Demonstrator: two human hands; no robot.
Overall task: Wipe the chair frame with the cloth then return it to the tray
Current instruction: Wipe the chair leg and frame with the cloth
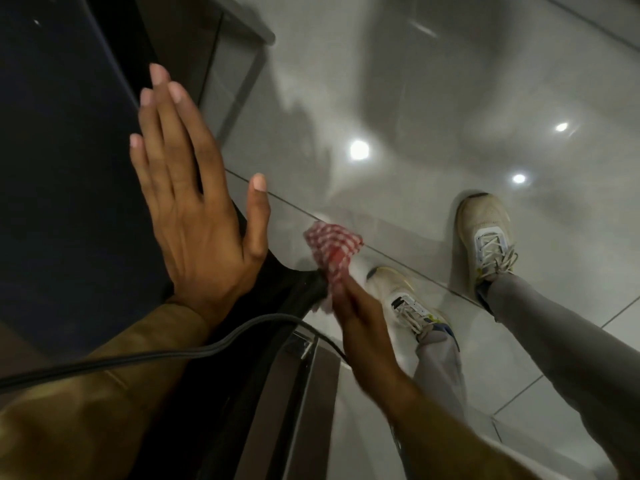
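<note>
My left hand (194,199) lies flat with fingers spread on the dark seat of the chair (65,161), near its right edge. My right hand (360,320) is shut on a red-and-white checked cloth (332,254), which it presses against the black corner of the chair frame (304,289). The hand and cloth are blurred by motion. A metal frame bar (311,368) runs down below that corner. No tray is in view.
A black cable (145,356) crosses over my left sleeve and the frame. My two feet in pale sneakers (485,237) stand on the glossy grey tiled floor (433,98) to the right. Another grey frame piece (242,57) stands at the top.
</note>
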